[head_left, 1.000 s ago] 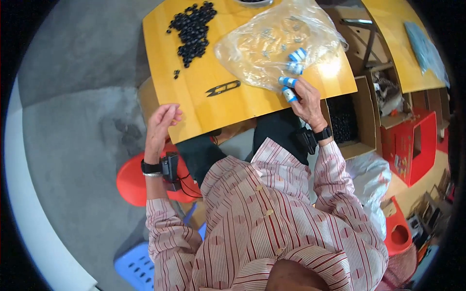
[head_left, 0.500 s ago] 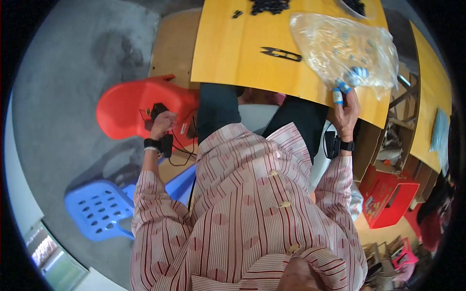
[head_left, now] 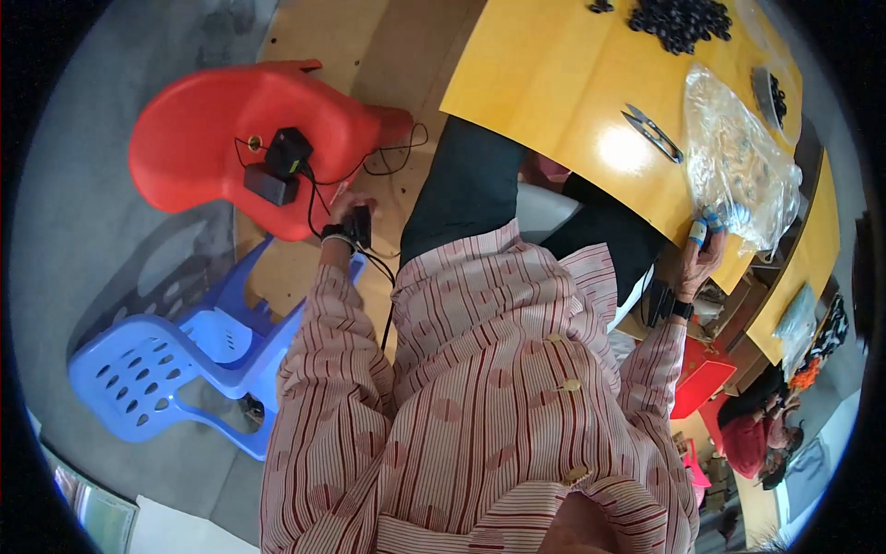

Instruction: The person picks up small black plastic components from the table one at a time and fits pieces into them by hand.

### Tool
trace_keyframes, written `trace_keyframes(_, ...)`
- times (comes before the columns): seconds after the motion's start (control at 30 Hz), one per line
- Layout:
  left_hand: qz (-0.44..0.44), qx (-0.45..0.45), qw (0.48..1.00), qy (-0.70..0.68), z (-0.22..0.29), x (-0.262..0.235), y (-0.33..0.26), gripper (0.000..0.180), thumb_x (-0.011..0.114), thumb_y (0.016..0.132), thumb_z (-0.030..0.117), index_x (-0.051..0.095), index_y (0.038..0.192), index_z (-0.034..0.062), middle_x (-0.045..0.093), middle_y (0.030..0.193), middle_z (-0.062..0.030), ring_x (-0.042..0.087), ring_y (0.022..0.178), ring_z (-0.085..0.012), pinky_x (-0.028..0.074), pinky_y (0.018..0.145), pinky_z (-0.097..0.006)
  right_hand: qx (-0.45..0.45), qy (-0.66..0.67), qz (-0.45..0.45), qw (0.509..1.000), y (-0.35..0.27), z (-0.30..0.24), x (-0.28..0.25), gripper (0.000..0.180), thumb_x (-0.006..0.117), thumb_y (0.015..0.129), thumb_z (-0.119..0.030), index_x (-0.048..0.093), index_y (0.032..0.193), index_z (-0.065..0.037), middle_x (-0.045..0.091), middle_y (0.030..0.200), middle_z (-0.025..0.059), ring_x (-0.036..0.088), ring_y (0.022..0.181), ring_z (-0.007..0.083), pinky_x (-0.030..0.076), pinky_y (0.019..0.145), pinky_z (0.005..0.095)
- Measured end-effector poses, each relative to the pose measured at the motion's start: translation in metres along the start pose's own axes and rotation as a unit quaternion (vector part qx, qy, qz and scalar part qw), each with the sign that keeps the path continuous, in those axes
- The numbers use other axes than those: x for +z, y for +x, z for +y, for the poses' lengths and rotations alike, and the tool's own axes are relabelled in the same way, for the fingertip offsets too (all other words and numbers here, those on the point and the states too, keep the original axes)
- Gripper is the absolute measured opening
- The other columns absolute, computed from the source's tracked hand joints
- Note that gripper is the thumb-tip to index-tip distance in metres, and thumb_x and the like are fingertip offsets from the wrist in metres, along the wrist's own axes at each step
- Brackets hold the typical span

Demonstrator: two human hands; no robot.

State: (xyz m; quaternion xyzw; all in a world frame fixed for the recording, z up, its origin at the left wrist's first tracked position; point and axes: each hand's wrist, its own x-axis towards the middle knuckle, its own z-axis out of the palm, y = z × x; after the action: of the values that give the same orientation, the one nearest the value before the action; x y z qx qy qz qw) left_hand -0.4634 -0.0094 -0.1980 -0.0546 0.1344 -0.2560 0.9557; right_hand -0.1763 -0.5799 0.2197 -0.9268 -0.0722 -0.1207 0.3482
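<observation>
So the outfit is a pale pinkish shirt (head_left: 498, 397) with thin dark-red stripes, scattered reddish oval blotches, a pointed collar (head_left: 614, 503), long sleeves (head_left: 328, 342) and chunky cream buttons (head_left: 571, 385) down the front. Dark trousers (head_left: 469, 180) below. Each wrist's got a black box strapped on, left box (head_left: 359, 224) and right box (head_left: 659, 303), plus a light bracelet (head_left: 338, 240) on the left. Right hand (head_left: 698, 268) has blue-and-white finger wraps (head_left: 698, 233), kinda neat.

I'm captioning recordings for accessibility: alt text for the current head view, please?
The person's right hand, with blue-and-white wrapped fingertips, is at the edge of a crumpled clear plastic bag on a yellow table. Black metal snips and small round black pieces lie there too; the left hand is near a red plastic chair.
</observation>
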Motion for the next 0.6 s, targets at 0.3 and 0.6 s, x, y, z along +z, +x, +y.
trace_keyframes(0.3,0.448,0.45,0.741,-0.218,-0.012,0.046,0.023,0.043,0.045,0.084,0.022,0.047,0.123,0.0052,0.051,0.126,-0.0114,0.04,0.123,-0.0309,0.029,0.104,-0.051,-0.021,-0.065,-0.017,0.998,0.0,0.012,0.013,0.023,0.051,0.085,-0.015,0.057,0.102,0.0,0.054,0.092,0.0103,0.05,0.079,0.0215,0.041,0.073,0.0304)
trace_keyframes(0.6,0.208,0.513,0.827,-0.097,0.015,0.063,0.006,0.045,0.033,0.093,0.029,0.045,0.13,0.006,0.046,0.133,-0.0115,0.045,0.12,-0.0305,0.035,0.1,-0.049,-0.004,-0.045,-0.009,0.999,0.003,0.008,0.027,0.025,0.049,0.086,-0.017,0.057,0.102,0.0,0.057,0.092,0.0103,0.052,0.08,0.0201,0.043,0.075,0.0305)
